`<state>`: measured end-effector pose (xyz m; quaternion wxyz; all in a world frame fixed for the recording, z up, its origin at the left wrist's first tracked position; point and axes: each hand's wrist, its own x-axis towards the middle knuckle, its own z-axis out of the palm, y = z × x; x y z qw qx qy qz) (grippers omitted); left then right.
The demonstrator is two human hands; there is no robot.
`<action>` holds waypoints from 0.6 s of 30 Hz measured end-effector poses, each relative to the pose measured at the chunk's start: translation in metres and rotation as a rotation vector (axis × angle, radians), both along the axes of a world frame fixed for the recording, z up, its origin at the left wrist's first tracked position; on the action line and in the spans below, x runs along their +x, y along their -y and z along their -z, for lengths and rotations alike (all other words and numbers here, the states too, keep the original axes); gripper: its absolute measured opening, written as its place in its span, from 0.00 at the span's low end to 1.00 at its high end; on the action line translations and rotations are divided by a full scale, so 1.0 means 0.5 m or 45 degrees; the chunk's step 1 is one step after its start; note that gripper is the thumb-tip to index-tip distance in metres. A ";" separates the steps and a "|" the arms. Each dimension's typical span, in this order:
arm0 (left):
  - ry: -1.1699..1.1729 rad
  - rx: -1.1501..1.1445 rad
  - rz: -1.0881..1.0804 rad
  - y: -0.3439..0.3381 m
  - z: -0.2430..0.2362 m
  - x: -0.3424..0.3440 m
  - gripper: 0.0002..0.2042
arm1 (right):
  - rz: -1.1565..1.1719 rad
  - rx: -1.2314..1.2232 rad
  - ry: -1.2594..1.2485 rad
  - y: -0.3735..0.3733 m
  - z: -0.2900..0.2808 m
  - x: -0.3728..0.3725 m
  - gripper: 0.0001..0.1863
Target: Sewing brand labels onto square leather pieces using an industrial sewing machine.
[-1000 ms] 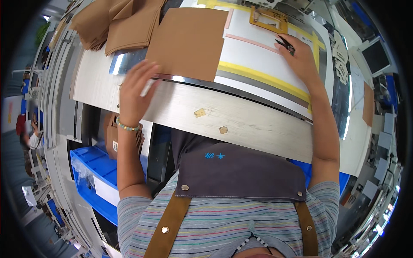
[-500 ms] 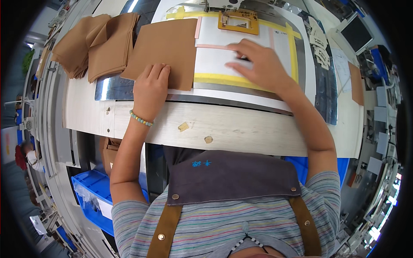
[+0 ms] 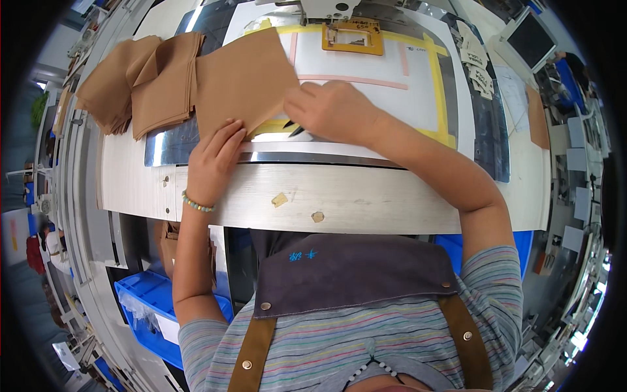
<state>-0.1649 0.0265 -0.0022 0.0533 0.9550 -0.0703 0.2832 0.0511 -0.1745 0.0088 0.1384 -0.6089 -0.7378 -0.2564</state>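
Observation:
A flat brown fabric panel (image 3: 245, 78) lies turned at an angle over the left part of a white template sheet (image 3: 366, 104). My left hand (image 3: 215, 157) is at its near corner, fingers together on the edge and the thumb hidden. At the panel's right corner, my right hand (image 3: 333, 114) is closed with its fingertips pinching the fabric. Beneath that palm, two dark pointed tips (image 3: 294, 128) stick out, seemingly a small snipping tool tucked in the hand. Yellow tape (image 3: 439, 91) borders the template, and pink strips (image 3: 353, 80) mark lines on it.
Two stacks of brown fabric pieces (image 3: 166, 85) sit to the left. A machine head (image 3: 330, 9) with a yellow frame (image 3: 353, 39) stands at the far side. White labels (image 3: 473, 55) lie at the right, near a monitor (image 3: 530, 40). A blue bin (image 3: 153, 313) is below the table.
My right hand has moved left from over the template to the panel's right corner. The panel has turned and its right edge now slants. My left hand has shifted slightly nearer and left.

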 end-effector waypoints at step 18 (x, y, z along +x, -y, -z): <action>-0.067 0.363 0.048 0.050 -0.008 0.270 0.12 | 0.609 -0.145 0.106 0.193 -0.004 0.185 0.10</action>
